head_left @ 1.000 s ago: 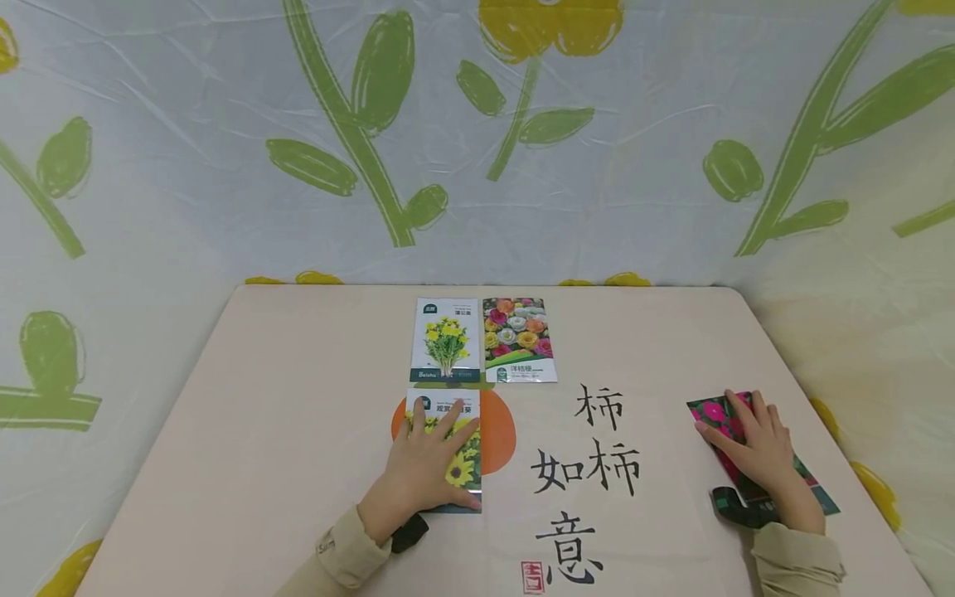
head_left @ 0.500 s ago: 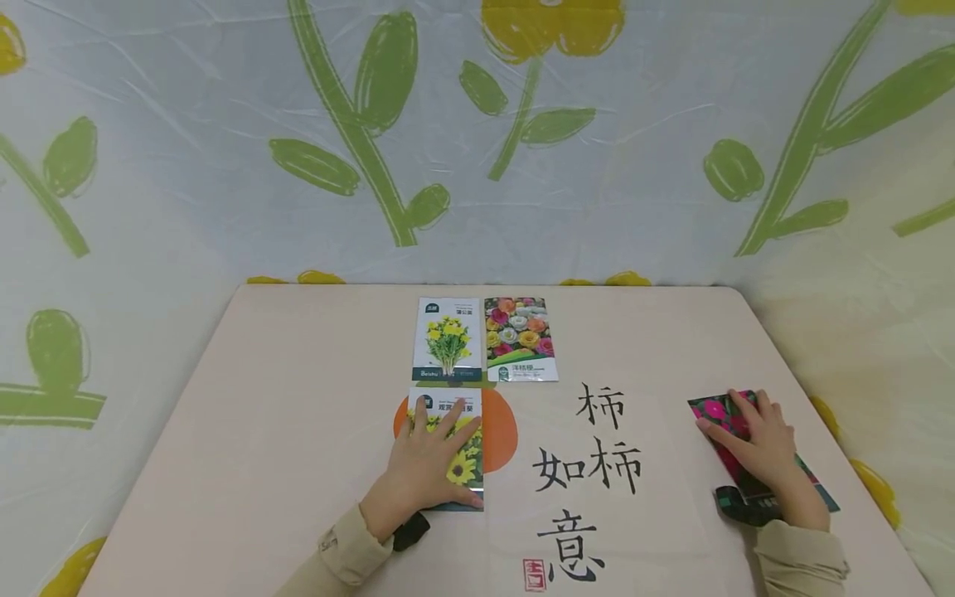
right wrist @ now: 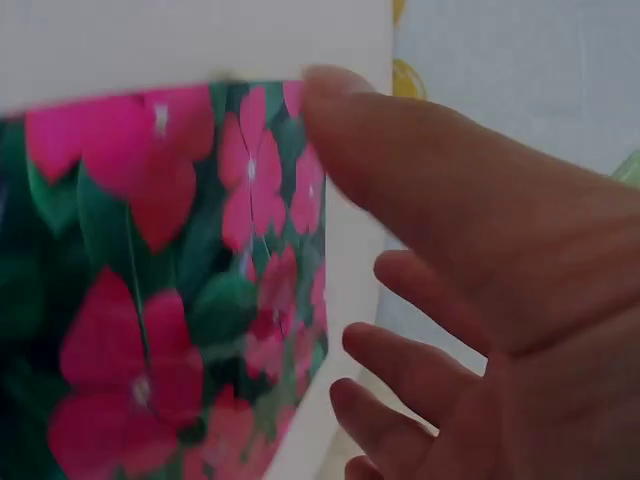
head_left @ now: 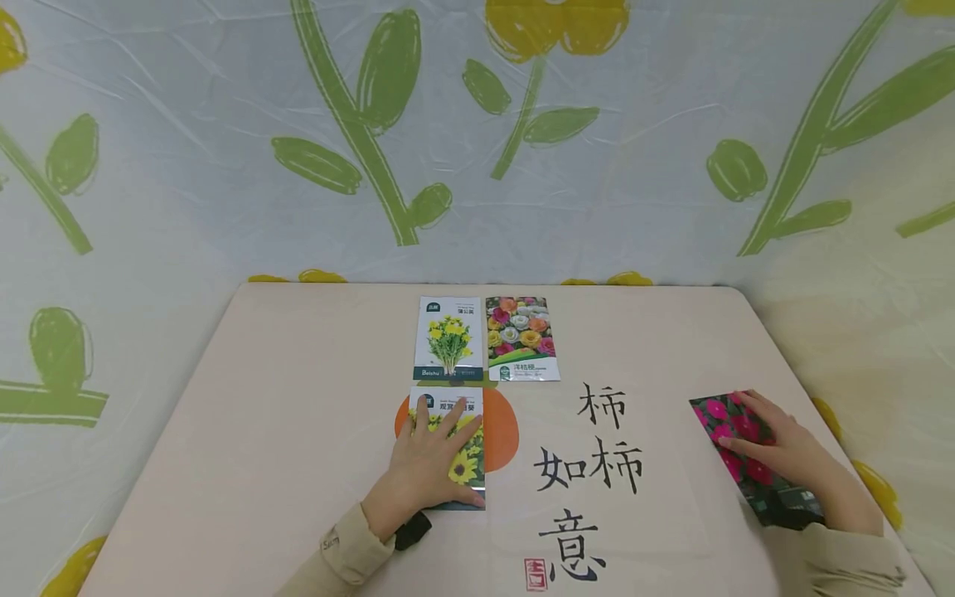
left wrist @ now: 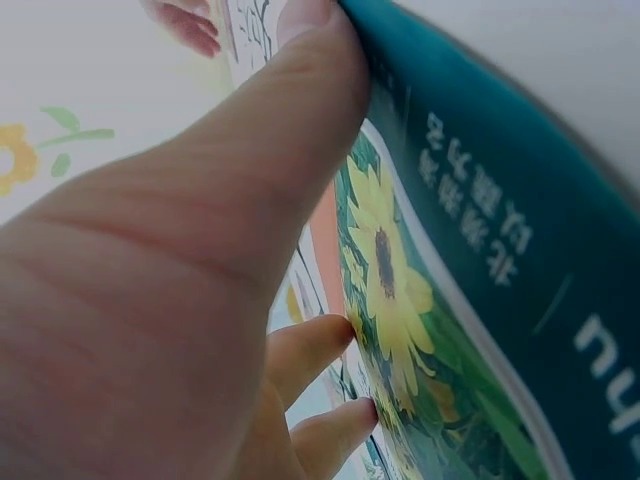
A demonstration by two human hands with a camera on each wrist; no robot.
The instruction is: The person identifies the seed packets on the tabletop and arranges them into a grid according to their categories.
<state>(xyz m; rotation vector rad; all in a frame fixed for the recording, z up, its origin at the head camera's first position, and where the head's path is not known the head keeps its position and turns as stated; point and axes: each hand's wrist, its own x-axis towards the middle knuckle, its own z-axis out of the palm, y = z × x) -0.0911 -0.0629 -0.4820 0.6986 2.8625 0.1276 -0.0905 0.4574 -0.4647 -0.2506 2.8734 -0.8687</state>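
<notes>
Across the pale tabletop (head_left: 224, 431), a group of black brush characters (head_left: 589, 481) runs away from the far edge, with a printed orange disc (head_left: 504, 435) to its left. Near the middle of the far edge, a white packet with a yellow bouquet (head_left: 448, 340) lies just beside a packet of mixed blooms (head_left: 522, 336). Farther from that edge, a yellow-flower packet (head_left: 464, 468) covers part of the disc, and by the right edge a pink-flower packet (head_left: 753, 478) sits aslant. The left hand (head_left: 424, 466) stays spread wide over the yellow-flower packet. What has changed is the right hand (head_left: 794, 452): its wrist has swung toward the right edge, and more pink flowers now show. Its thumb lies over that packet, its fingers near the top end; whether they pinch it, I cannot tell. The active work, I judge, is with this packet, out of line with the other three, while the left hand merely steadies.
</notes>
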